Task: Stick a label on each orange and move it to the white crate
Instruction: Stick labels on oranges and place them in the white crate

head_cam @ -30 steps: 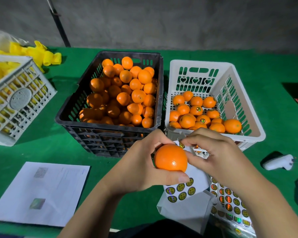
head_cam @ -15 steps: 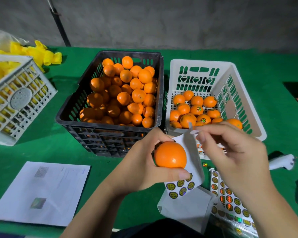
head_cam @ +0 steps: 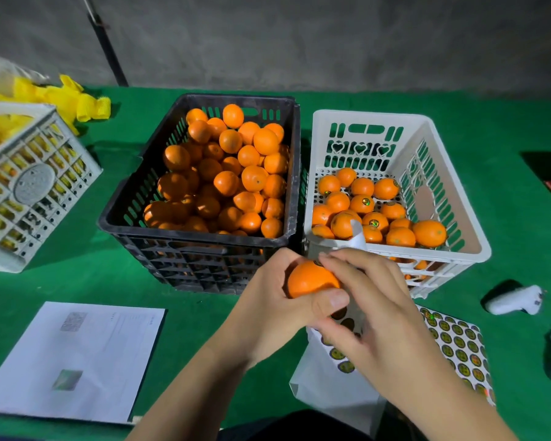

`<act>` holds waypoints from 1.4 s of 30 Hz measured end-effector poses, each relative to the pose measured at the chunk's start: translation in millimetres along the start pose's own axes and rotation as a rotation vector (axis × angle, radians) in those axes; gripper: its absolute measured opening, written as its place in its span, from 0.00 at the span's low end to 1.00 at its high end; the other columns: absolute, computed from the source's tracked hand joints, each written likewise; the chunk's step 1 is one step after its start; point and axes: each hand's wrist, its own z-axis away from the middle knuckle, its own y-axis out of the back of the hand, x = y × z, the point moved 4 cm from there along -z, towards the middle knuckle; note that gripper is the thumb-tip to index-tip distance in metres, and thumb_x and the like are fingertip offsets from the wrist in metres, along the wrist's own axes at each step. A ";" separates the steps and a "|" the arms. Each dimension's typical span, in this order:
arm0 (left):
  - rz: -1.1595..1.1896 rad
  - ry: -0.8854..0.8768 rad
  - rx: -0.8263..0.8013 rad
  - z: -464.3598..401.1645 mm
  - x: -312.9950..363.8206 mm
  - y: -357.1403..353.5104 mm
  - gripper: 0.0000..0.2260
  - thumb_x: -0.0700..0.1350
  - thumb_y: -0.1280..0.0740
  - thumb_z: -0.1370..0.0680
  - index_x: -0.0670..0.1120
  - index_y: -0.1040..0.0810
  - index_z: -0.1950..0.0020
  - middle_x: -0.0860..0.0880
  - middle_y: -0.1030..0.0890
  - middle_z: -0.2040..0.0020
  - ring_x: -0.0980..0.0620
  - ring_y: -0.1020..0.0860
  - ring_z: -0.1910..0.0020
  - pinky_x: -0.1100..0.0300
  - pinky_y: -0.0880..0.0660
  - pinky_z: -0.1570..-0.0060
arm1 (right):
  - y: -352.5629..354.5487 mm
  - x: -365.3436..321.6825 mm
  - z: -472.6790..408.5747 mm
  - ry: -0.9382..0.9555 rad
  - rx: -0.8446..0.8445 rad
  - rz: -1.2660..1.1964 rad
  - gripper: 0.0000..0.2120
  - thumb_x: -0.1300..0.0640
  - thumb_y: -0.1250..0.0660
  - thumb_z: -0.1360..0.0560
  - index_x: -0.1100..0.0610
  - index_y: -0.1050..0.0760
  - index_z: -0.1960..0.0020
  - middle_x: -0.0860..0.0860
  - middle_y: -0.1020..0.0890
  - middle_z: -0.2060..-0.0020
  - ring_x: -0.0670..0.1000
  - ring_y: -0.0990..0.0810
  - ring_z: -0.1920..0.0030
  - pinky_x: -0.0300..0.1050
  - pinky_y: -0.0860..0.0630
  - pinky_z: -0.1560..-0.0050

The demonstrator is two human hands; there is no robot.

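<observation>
We see the black crate (head_cam: 201, 198) heaped with unlabelled fruit at 11 o'clock and the white crate (head_cam: 458, 218) partly filled at 1 o'clock. The orange (head_cam: 310, 278), smooth and bright, sits centre-frame. Our left hand (head_cam: 274, 310) grips it, fingers curled; our right hand (head_cam: 376, 316) presses fingertips (head_cam: 326, 259) onto its top.

Green table (head_cam: 77, 281) carries 3 crates, paper (head_cam: 74, 358), perhaps sticker sheets.
</observation>
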 end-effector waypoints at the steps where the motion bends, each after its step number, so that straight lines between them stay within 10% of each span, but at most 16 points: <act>1: 0.039 0.006 -0.041 -0.5 -0.7 -0.7 0.25 0.70 0.23 0.34 0.58 0.22 0.45 0.54 0.18 0.55 0.57 0.19 0.57 0.58 0.19 0.56 | 0.4 0.3 -0.9 -0.003 0.017 -0.015 0.30 0.41 0.31 0.21 0.51 0.30 0.23 0.43 0.29 0.29 0.44 0.31 0.28 0.38 0.34 0.28; 7: 0.583 -0.003 -0.272 -0.7 -11.1 -8.2 0.35 0.63 0.23 0.27 0.40 0.26 0.32 0.35 0.22 0.35 0.39 0.22 0.33 0.42 0.25 0.32 | 15.8 7.9 -10.3 0.006 0.094 -0.149 0.30 0.43 0.23 0.28 0.53 0.24 0.31 0.47 0.23 0.32 0.48 0.25 0.29 0.38 0.30 0.31; 12: 0.813 0.065 -0.152 -7.8 -27.9 -8.9 0.27 0.52 0.18 0.28 0.39 0.19 0.36 0.36 0.18 0.36 0.39 0.18 0.37 0.49 0.20 0.38 | 19.7 13.8 -16.8 -0.026 0.127 -0.364 0.30 0.43 0.23 0.28 0.50 0.24 0.28 0.45 0.21 0.33 0.51 0.22 0.32 0.42 0.25 0.35; 16: 0.616 0.092 -0.013 -14.6 -36.0 -7.5 0.10 0.47 0.22 0.28 0.47 0.14 0.48 0.40 0.16 0.48 0.43 0.18 0.46 0.48 0.20 0.39 | 29.3 41.5 -30.9 -0.042 0.218 -0.354 0.31 0.39 0.27 0.23 0.46 0.28 0.23 0.45 0.22 0.39 0.51 0.22 0.37 0.44 0.25 0.39; 22: 0.229 0.006 0.009 -23.7 -31.2 17.1 0.14 0.50 0.30 0.19 0.53 0.20 0.34 0.52 0.14 0.39 0.50 0.18 0.37 0.49 0.22 0.34 | 34.4 122.0 -68.1 -0.196 0.171 0.278 0.36 0.36 0.33 0.20 0.55 0.32 0.20 0.59 0.20 0.38 0.59 0.27 0.35 0.54 0.31 0.36; 25: 0.101 -0.056 0.076 -39.6 -18.4 38.4 0.03 0.49 0.30 0.18 0.55 0.18 0.46 0.66 0.19 0.55 0.67 0.22 0.53 0.68 0.26 0.50 | 10.3 144.5 -71.0 -0.513 -0.016 -0.074 0.41 0.22 0.48 0.24 0.44 0.32 0.20 0.49 0.32 0.21 0.46 0.42 0.21 0.56 0.48 0.19; 29: 0.134 -0.167 0.101 -71.0 3.5 68.4 0.06 0.39 0.33 0.16 0.48 0.18 0.43 0.50 0.18 0.49 0.52 0.22 0.49 0.56 0.25 0.47 | -31.7 139.7 -79.6 -0.699 -0.336 -0.857 0.30 0.22 0.38 0.26 0.40 0.18 0.35 0.53 0.19 0.31 0.61 0.27 0.25 0.69 0.36 0.23; 33: -0.100 -0.158 0.090 -113.3 8.6 86.6 0.07 0.36 0.35 0.15 0.37 0.21 0.37 0.45 0.16 0.46 0.51 0.19 0.49 0.54 0.22 0.48 | -42.5 144.8 -94.6 -0.639 -0.102 -0.945 0.15 0.52 0.28 0.24 0.57 0.17 0.41 0.57 0.12 0.50 0.55 0.15 0.45 0.63 0.27 0.29; 37: -0.228 -0.054 -0.058 -141.7 5.8 84.7 0.06 0.35 0.35 0.16 0.35 0.27 0.51 0.47 0.26 0.61 0.53 0.29 0.61 0.58 0.32 0.59 | -47.5 154.7 -103.3 -0.662 -0.007 -1.043 0.28 0.44 0.28 0.26 0.53 0.24 0.28 0.50 0.15 0.38 0.49 0.18 0.36 0.54 0.28 0.31; 42: -0.115 0.027 -0.259 -166.0 -10.2 84.5 0.14 0.41 0.33 0.17 0.31 0.28 0.38 0.37 0.23 0.51 0.44 0.27 0.51 0.44 0.28 0.50 | -55.6 161.1 -102.1 -0.615 -0.023 -1.005 0.26 0.44 0.23 0.25 0.52 0.23 0.31 0.47 0.15 0.36 0.48 0.18 0.35 0.56 0.26 0.30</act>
